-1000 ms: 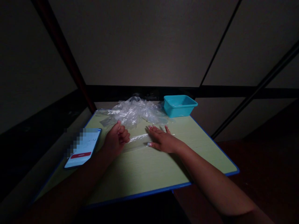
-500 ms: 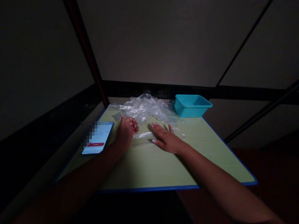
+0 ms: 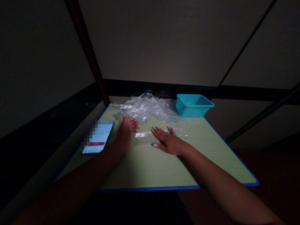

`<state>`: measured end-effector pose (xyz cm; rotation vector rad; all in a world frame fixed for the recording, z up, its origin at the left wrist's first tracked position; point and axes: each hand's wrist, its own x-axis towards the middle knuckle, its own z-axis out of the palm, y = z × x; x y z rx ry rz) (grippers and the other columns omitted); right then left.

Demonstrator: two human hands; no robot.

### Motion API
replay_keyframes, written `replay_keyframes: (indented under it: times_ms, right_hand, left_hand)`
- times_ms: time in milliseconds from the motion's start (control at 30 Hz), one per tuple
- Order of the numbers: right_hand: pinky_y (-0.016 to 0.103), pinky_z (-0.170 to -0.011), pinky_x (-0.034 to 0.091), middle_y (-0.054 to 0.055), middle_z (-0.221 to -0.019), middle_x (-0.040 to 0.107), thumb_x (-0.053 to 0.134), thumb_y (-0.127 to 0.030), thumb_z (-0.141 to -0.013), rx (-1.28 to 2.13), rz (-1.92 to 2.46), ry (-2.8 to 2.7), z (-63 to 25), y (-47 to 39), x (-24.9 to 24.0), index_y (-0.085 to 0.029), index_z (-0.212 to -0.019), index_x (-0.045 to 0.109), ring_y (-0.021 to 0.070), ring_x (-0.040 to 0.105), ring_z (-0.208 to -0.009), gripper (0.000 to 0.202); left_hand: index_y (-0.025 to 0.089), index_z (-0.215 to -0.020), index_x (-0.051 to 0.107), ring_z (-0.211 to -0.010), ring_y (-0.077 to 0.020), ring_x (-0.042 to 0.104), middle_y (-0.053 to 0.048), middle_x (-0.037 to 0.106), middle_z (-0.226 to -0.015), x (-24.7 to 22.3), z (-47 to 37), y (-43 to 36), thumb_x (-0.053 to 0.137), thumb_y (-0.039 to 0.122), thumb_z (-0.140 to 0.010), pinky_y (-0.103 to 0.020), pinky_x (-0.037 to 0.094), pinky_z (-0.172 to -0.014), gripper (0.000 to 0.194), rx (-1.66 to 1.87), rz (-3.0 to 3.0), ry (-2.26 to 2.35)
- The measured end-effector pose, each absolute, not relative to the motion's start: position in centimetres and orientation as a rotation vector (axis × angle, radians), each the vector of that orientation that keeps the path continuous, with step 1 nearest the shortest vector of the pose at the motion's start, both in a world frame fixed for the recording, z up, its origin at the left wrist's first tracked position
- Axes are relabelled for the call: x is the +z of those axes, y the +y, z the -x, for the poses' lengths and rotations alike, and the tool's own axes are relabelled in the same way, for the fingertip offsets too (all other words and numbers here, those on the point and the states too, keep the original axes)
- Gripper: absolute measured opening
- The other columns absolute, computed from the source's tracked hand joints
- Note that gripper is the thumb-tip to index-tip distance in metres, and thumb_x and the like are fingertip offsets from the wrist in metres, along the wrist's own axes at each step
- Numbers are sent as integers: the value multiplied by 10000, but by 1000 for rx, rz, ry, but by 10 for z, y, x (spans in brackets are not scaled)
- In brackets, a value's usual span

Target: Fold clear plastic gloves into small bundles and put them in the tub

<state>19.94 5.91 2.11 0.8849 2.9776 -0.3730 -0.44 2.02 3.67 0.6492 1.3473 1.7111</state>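
Observation:
A clear plastic bag [image 3: 143, 138] lies flattened across the middle of the table [image 3: 152, 170]. My right hand [image 3: 169, 141] rests on it with the fingers spread and the palm down. At the bag's left end is my left hand [image 3: 127, 129], turned on its side, its fingers apart and a little curled, with nothing held. Behind both hands sits a crumpled pile of clear plastic bags [image 3: 146, 107].
A turquoise basket [image 3: 193, 111] stands at the back right corner of the table, beside the pile. On the left lies a phone [image 3: 99, 137] with its screen lit. A blue edge runs round the table, and a wall rises behind it.
The fingers of my left hand have opened out slightly from a more curled pose. My right hand has stayed on the flat bag, with hardly any shift.

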Motion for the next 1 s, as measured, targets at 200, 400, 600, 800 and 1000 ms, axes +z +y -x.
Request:
replay_keyframes:
  times_ms: [200, 400, 600, 800, 1000]
  right_hand:
    - [672, -1053, 7, 88, -1530, 145, 348, -579, -901, -391, -944, 2937, -208, 59, 27, -236, -1487, 123, 309, 126, -1410, 715]
    - [672, -1047, -20, 76, -1533, 152, 375, -552, -904, -427, -964, 2999, -209, 60, 31, -255, -1487, 123, 302, 141, -1410, 700]
    - [672, -1046, -5, 85, -1530, 177, 397, -528, -905, -453, -959, 3020, -206, 62, 30, -246, -1481, 169, 294, 163, -1408, 680]
    - [666, -1047, 7, 104, -1520, 211, 421, -511, -901, -473, -959, 3032, -204, 62, 30, -246, -1462, 253, 299, 181, -1403, 643]
    - [662, -1046, 3, 105, -1521, 211, 432, -509, -897, -508, -957, 3018, -203, 62, 28, -259, -1453, 279, 294, 170, -1406, 628]
  left_hand:
    - [160, -647, 563, -573, -152, 557, -45, 596, -637, 31, 6, 23, 281, 628, -889, -235, 421, -503, 598, 1631, -712, 1462]
    - [153, -687, 573, -653, -156, 558, -61, 621, -752, 30, 4, 22, 270, 491, -939, -241, 438, -558, 519, 1578, -762, 1537]
    - [167, -723, 597, -745, -174, 554, -73, 635, -865, 33, 4, 20, 239, 465, -954, -237, 426, -563, 520, 1635, -733, 1585]
    - [190, -728, 637, -713, -187, 519, -71, 620, -902, 39, 2, 16, 248, 573, -921, -234, 384, -504, 578, 1586, -706, 1630]
    - [195, -712, 635, -705, -201, 513, -80, 610, -894, 48, -1, 13, 255, 563, -921, -255, 391, -523, 569, 1582, -637, 1574]
